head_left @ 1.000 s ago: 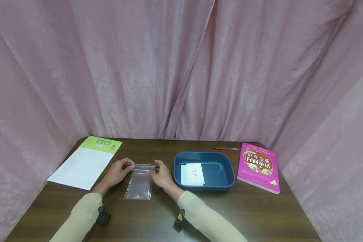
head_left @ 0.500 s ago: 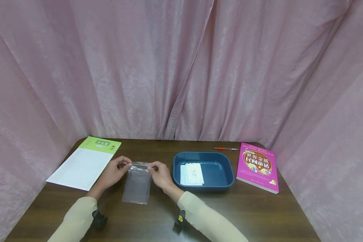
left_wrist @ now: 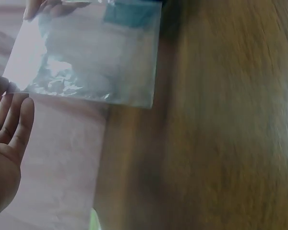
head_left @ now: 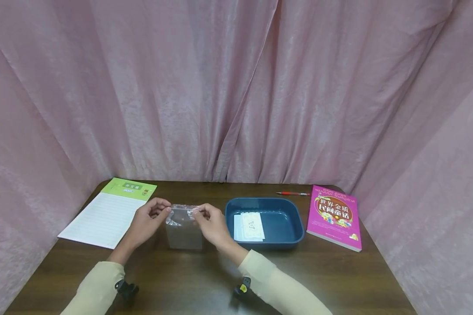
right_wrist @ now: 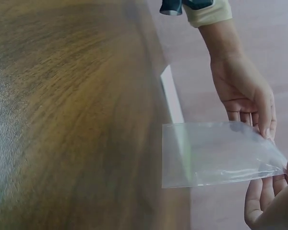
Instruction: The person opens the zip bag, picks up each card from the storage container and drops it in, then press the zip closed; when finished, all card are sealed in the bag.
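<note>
A clear zip-lock bag [head_left: 184, 234] hangs upright between the two hands, its zip edge at the top. My left hand [head_left: 147, 221] pinches the top left corner between thumb and fingers. At the top right corner, my right hand [head_left: 213, 223] pinches the bag with thumb and forefinger. In the right wrist view the bag [right_wrist: 216, 153] looks flat, with nothing inside, and its bottom edge is above the table. The left wrist view shows the same bag [left_wrist: 96, 57] with shiny creases near its top and the left hand [left_wrist: 7, 139] at its corner.
Right of the hands stands a blue tray [head_left: 284, 243] with white cards [head_left: 252, 227] in its left part. Behind it lies a red pen [head_left: 292, 193], and a pink book [head_left: 335, 216] is at the right. A lined pad [head_left: 102, 216] lies at the left. Pink curtains surround the table.
Both hands have lifted the bag, which lay slanted on the table and now hangs upright. The right hand's fingers have closed into a pinch at the bag's top corner.
</note>
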### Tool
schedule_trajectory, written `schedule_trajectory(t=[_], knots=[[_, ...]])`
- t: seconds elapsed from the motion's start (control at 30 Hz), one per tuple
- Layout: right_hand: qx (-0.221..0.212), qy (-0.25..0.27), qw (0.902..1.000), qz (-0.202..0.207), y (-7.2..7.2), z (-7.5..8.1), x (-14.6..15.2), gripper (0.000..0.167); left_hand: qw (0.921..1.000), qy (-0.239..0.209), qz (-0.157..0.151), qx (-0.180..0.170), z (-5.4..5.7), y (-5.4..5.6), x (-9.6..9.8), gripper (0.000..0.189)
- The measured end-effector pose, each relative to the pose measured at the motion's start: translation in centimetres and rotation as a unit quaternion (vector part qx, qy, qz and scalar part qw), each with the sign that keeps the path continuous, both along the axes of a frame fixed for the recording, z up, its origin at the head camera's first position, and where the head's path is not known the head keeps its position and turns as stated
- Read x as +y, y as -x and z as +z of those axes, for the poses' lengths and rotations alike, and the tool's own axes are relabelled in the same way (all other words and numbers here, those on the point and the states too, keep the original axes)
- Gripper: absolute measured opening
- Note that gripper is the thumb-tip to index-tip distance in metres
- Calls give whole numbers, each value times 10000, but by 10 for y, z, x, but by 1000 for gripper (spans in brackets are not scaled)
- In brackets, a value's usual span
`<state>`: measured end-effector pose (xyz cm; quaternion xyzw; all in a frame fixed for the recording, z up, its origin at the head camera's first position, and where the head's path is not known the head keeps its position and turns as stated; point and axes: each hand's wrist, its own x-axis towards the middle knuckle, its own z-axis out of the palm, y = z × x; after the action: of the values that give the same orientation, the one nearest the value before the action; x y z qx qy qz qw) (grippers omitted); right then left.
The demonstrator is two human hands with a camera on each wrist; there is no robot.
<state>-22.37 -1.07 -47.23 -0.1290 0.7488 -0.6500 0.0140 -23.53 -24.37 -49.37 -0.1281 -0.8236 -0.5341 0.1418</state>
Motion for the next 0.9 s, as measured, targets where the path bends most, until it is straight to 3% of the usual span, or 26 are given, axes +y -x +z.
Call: schedule_trajectory(t=[0.23,0.5,0.67,0.9], knots=[[193,52,9998,5,-8,17,19,18,9984,-475,-267,114,23,-13,20,20],[252,-62,9996,150,-21,26,47,19,9990,-272,-306,191,36,-30,39,11],[367,-58,9991,183,-32,28,62,18,9979,-290,-522,259,41,-38,50,9],[660,-325,9968,298,-45,35,81,15,9956,-353,-844,196,40,-41,62,8]])
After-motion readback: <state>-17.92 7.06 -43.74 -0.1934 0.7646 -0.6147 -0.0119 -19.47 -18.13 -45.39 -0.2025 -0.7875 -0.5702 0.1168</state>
